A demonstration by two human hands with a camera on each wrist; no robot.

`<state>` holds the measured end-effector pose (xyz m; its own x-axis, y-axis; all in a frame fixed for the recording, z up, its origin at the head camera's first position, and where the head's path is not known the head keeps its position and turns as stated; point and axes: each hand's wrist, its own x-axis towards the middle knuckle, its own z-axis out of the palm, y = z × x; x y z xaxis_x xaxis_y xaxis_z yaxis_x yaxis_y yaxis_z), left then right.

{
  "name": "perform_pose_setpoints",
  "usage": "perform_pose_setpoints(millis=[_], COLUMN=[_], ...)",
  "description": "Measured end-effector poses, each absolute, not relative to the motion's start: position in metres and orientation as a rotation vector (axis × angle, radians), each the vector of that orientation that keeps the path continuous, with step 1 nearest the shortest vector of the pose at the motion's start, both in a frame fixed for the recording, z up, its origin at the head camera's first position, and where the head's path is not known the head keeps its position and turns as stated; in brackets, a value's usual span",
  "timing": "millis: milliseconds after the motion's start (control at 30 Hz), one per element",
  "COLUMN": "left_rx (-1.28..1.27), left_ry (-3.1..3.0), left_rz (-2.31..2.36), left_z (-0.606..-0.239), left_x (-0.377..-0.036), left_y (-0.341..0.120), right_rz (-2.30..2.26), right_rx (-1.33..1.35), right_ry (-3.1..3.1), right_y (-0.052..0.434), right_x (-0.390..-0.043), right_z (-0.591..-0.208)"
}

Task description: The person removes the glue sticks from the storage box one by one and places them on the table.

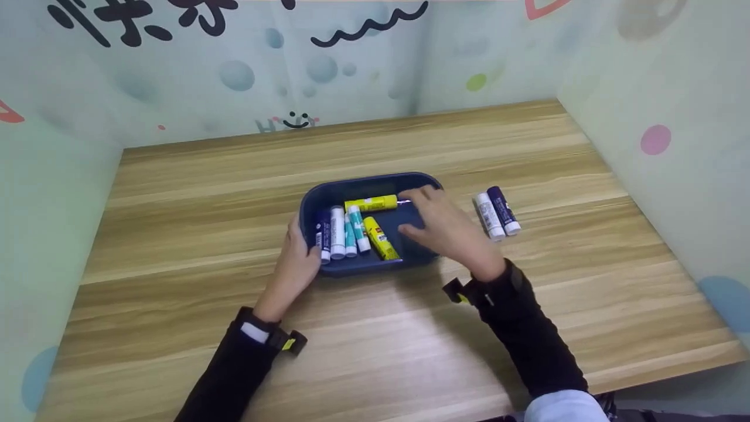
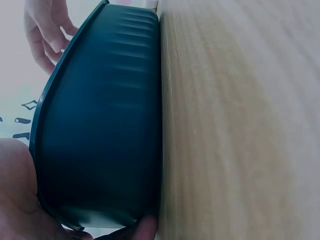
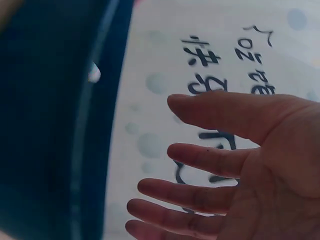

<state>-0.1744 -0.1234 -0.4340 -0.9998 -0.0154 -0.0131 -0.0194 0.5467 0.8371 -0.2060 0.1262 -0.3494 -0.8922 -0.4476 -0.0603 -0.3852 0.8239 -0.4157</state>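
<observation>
**Rt hand over tray, two sticks still out at 3 o'clock**

While the left hand [image 1: 295,264] grips the near-left corner of the dark blue tray [image 1: 328,193], steadying it on the wooden table [image 1: 205,176], the right hand [image 1: 448,225] hovers over the tray's right half with fingers spread and relaxed, holding nothing; the rt wrist view confirms straight, empty fingers [image 3: 215,160].

Inside the tray, approx six glue sticks. One yellow stick [image 1: 371,204] lies crosswise, long axis 9-to-3, along the far wall. A second yellow stick [image 1: 381,238] runs roughly 11-to-5. White and teal sticks [image 1: 344,231] lie side by side near the left wall, axes near 12-to-6.

Outside, a white stick [image 1: 489,216] and a dark blue stick [image 1: 504,210] lie touching, parallel, axes approx 11-to-5, caps toward the near edge, probably; the view is small.

Key relation: both loose sticks sit at 3 o'clock from the rt hand, near it. Rt hand is clearly the closer one; left hand is well apart, across the tray.
</observation>
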Motion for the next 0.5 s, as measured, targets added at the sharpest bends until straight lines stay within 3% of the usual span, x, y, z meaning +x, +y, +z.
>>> perform_pose_setpoints(millis=[500], left_rx=[-0.031], left_ry=[2.756], left_rz=[1.527], left_z=[-0.433], left_x=[-0.173], left_y=[-0.122], right_rz=[-0.685], right_rx=[-0.666], right_ry=[2.691], right_y=[0.093], right_x=[-0.223], right_z=[-0.404])
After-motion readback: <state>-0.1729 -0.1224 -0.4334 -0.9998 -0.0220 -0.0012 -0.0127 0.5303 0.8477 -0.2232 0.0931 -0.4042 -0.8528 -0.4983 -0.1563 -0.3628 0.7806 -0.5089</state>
